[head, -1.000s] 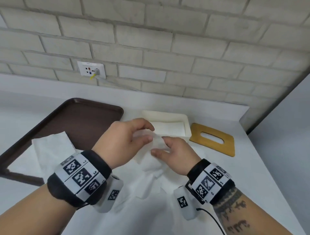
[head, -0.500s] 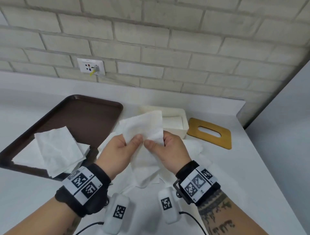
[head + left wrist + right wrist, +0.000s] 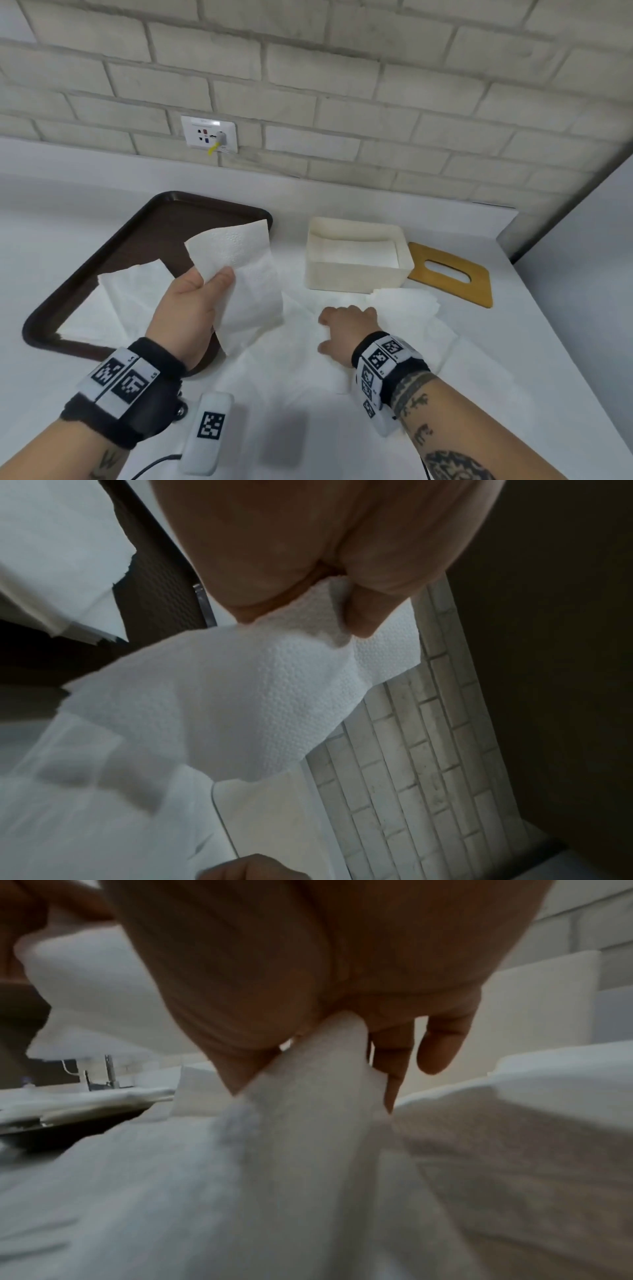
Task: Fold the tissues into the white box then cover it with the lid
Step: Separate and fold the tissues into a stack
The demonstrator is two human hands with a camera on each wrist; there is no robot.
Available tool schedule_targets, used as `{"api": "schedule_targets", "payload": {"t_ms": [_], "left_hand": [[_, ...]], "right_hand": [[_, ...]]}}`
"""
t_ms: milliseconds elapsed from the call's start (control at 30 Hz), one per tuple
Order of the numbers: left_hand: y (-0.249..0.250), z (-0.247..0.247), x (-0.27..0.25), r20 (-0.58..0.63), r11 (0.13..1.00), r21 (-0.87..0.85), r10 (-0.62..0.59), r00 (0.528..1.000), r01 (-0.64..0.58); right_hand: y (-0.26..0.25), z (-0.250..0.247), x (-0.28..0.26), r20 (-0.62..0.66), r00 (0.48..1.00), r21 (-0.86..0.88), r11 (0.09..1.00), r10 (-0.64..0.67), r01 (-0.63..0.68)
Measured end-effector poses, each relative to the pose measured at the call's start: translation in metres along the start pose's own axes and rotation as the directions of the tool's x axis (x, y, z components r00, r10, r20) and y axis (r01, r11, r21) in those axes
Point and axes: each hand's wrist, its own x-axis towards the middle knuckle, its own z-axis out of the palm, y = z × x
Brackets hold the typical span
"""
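Above the tray, the left hand pinches 1 limp tissue aloft; the right hand pinches up another sheet from the table pile before the white box. Featherlight and tearable, they seem best gripped by edges. The lid lies beside the box.

We hold our left hand raised, thumb and fingers pinching a tissue (wrist tilted upward). Our right hand sits low, knuckles up, fingers curled and pinching a tissue fold.
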Motion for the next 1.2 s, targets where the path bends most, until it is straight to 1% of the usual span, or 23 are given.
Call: {"api": "schedule_targets", "payload": {"t_ms": [67,133,200,233,267,333,400,467,500,533,567,633,733,767,833,900,1033,1200], "left_hand": [[-0.001,-0.004,0.003,0.007,1.0,0.013,-0.011,1.0,0.011],[-0.001,-0.006,0.006,0.029,1.0,0.021,-0.013,0.999,0.013],[-0.002,-0.005,0.007,0.043,0.999,0.016,-0.028,0.999,0.027],[-0.003,-0.005,0.008,0.05,0.999,0.011,-0.038,0.998,0.037],[-0.005,-0.003,0.008,0.055,0.999,-0.001,-0.048,0.997,0.049],[-0.008,0.002,0.007,0.059,0.997,-0.036,-0.07,0.996,0.073],[-0.011,0.009,0.006,0.085,0.993,-0.06,-0.097,0.992,0.102],[-0.016,0.018,0.004,0.118,0.989,-0.057,-0.129,0.985,0.137],[-0.017,0.023,0.002,0.134,0.987,-0.048,-0.148,0.98,0.156],[-0.018,0.029,0.0,0.151,0.984,-0.041,-0.167,0.974,0.175],[-0.02,0.035,-0.001,0.165,0.98,-0.037,-0.187,0.968,0.196],[-0.023,0.048,-0.004,0.188,0.971,-0.048,-0.222,0.957,0.235],[-0.023,0.066,-0.011,0.22,0.953,-0.107,-0.256,0.941,0.284],[-0.023,0.071,-0.013,0.237,0.946,-0.128,-0.261,0.936,0.296],[-0.022,0.082,-0.018,0.281,0.937,-0.15,-0.265,0.923,0.314],[-0.023,0.089,-0.023,0.307,0.929,-0.158,-0.277,0.91,0.336],[-0.025,0.096,-0.027,0.304,0.917,-0.172,-0.299,0.904,0.361],[-0.029,0.103,-0.03,0.313,0.929,-0.135,-0.291,0.904,0.346]], "right_hand": [[-0.001,-0.002,0.001,-0.02,0.999,0.04,0.998,0.038,-0.037],[0.001,-0.009,-0.006,-0.061,0.993,0.153,0.984,0.097,-0.087],[0.009,-0.018,-0.017,-0.142,0.977,0.324,0.94,0.159,-0.106],[0.015,-0.021,-0.023,-0.178,0.967,0.435,0.896,0.181,-0.088],[0.021,-0.023,-0.031,-0.218,0.956,0.55,0.834,0.198,-0.047],[0.03,-0.024,-0.047,-0.308,0.922,0.732,0.677,0.236,0.071],[0.033,-0.024,-0.064,-0.382,0.875,0.842,0.501,0.296,0.198],[0.032,-0.023,-0.079,-0.421,0.834,0.891,0.336,0.358,0.305],[0.031,-0.024,-0.084,-0.432,0.816,0.897,0.273,0.383,0.346],[0.029,-0.026,-0.088,-0.446,0.802,0.894,0.233,0.398,0.382],[0.028,-0.028,-0.091,-0.462,0.79,0.887,0.213,0.403,0.41],[0.025,-0.032,-0.091,-0.483,0.784,0.876,0.202,0.391,0.438],[0.019,-0.034,-0.086,-0.436,0.803,0.9,0.186,0.406,0.394],[0.017,-0.032,-0.084,-0.416,0.816,0.909,0.202,0.401,0.364],[0.014,-0.026,-0.081,-0.402,0.832,0.906,0.296,0.382,0.302],[0.014,-0.022,-0.08,-0.406,0.843,0.887,0.376,0.353,0.269],[0.017,-0.019,-0.081,-0.404,0.864,0.856,0.458,0.301,0.24],[0.027,-0.018,-0.083,-0.411,0.878,0.824,0.512,0.246,0.243]]}}
